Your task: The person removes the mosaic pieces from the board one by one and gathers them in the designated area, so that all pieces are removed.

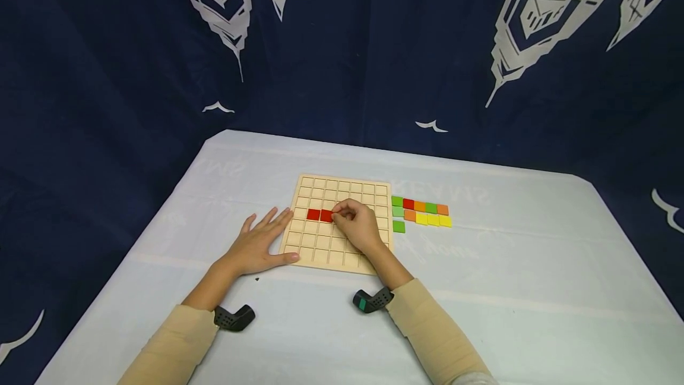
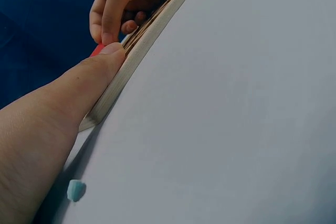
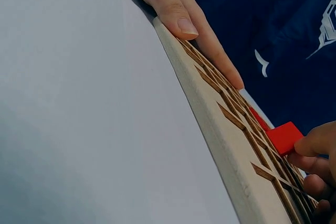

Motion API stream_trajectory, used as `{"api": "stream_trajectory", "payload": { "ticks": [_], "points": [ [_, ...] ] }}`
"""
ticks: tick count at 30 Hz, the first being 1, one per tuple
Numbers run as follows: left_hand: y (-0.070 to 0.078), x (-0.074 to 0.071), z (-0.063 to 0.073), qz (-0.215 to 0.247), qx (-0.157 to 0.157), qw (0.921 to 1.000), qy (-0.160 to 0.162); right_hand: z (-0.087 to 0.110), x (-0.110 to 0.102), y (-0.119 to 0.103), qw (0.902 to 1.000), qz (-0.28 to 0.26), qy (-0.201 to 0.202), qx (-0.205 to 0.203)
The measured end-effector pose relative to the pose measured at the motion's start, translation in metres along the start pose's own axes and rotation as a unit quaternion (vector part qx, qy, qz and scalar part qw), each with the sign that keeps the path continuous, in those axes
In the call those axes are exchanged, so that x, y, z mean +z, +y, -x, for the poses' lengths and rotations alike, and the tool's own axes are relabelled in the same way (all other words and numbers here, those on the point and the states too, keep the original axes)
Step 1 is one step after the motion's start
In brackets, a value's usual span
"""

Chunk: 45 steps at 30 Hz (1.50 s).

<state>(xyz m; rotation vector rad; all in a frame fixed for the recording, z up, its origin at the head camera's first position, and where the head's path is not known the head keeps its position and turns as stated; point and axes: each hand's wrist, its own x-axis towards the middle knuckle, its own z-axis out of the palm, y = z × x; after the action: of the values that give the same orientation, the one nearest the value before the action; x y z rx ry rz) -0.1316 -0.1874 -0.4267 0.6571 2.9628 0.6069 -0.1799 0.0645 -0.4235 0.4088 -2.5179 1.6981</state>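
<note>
A pale wooden board with a square grid lies on the table. One red tile lies flat in a cell left of the middle. My right hand pinches a second red tile between thumb and fingers, just right of the first. In the right wrist view this tile is tilted, with its lower edge close to the grid. My left hand rests at the board's left side, fingers spread straight along the edge and thumb on the near left corner.
To the right of the board, small square tiles lie in short rows: several yellow tiles, green ones, orange ones and a red one. A tiny dark speck lies near the left wrist. A navy curtain hangs behind the table.
</note>
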Motion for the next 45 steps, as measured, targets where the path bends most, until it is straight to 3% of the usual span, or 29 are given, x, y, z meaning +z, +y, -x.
{"api": "stream_trajectory", "payload": {
  "ticks": [27, 45],
  "points": [
    [-0.001, 0.003, -0.001, -0.002, -0.003, 1.0, -0.002, -0.003, -0.013, -0.003, 0.9978, -0.044, 0.011, 0.048],
    [-0.002, 0.002, 0.001, -0.003, 0.001, 1.0, 0.002, 0.011, -0.054, 0.001, 0.9971, -0.036, 0.004, 0.068]
  ]
}}
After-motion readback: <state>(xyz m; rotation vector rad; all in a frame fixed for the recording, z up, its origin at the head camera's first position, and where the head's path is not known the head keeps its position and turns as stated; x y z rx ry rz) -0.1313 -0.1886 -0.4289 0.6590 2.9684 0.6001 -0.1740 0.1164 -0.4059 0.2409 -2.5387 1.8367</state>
